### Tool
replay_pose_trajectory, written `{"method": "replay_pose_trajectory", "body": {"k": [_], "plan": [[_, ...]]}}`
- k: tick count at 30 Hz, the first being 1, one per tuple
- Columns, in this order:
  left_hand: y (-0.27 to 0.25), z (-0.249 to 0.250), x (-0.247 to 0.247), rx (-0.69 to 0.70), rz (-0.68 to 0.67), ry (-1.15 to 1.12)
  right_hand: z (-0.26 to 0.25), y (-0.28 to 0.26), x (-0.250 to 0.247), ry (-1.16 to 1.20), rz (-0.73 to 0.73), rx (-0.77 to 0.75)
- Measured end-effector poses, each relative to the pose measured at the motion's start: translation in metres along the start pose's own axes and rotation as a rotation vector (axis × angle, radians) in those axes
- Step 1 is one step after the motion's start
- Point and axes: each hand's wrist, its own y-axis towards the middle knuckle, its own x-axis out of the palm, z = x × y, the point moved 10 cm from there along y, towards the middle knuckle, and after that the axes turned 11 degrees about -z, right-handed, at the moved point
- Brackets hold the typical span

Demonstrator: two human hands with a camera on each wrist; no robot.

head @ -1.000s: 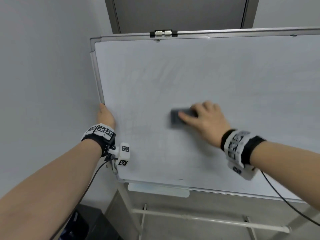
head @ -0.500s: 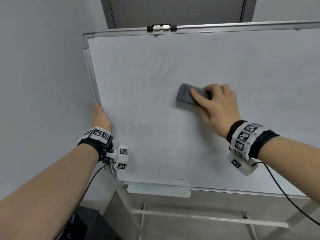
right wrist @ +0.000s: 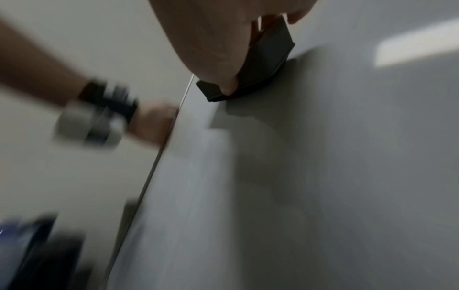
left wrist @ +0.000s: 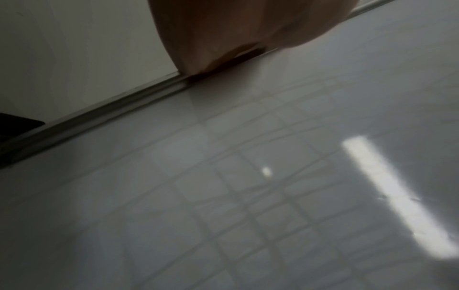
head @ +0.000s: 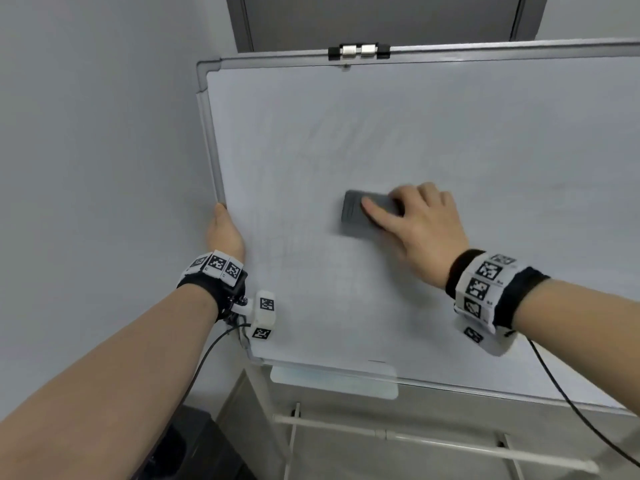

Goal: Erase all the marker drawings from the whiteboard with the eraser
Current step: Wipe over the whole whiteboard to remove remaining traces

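Note:
The whiteboard (head: 450, 133) fills the head view; only faint smears and a ghost grid show on its surface (left wrist: 248, 196). My right hand (head: 415, 223) grips a dark grey eraser (head: 360, 211) and presses it flat against the board near the middle. In the right wrist view the eraser (right wrist: 263, 64) lies against the board under my thumb and fingers, and the picture is blurred. My left hand (head: 223, 230) grips the board's left frame edge (head: 209, 133), its fingers hidden behind the board. The left wrist view shows the left hand (left wrist: 223, 29) on the frame (left wrist: 99, 109).
A grey wall (head: 86, 168) stands close on the left. A metal clip (head: 358, 51) sits on the board's top edge, a small tray (head: 332, 379) hangs below it, and the stand's white crossbar (head: 415, 438) runs underneath. A dark object (head: 180, 448) lies on the floor.
The right hand swept the eraser up and to the right, then back down to near mid-board. The left hand kept its hold on the frame. The head view shifted slightly.

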Motion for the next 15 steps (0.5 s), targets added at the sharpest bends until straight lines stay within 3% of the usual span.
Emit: {"method": "replay_pose_trajectory", "body": {"k": [2,4,7,9,12,15], "plan": [[-0.003,0.002,0.0,0.006,0.001,-0.029,0.011,0.027,-0.024,0.068,0.116,0.123],[-0.002,0.001,0.001,0.012,-0.007,-0.051,-0.019,0.02,-0.001,0.062,0.081,0.056],[0.002,0.0,0.002,0.012,-0.018,-0.069,-0.106,-0.059,0.105,-0.013,-0.27,-0.274],[0.003,-0.002,0.003,0.014,-0.015,-0.074,-0.134,-0.116,0.154,-0.043,-0.444,-0.373],[0.003,-0.005,0.001,0.027,-0.004,-0.107,-0.135,-0.107,0.143,-0.057,-0.364,-0.403],[0.006,-0.008,-0.001,0.012,-0.015,-0.134,-0.106,-0.016,0.073,-0.02,-0.129,-0.272]]}}
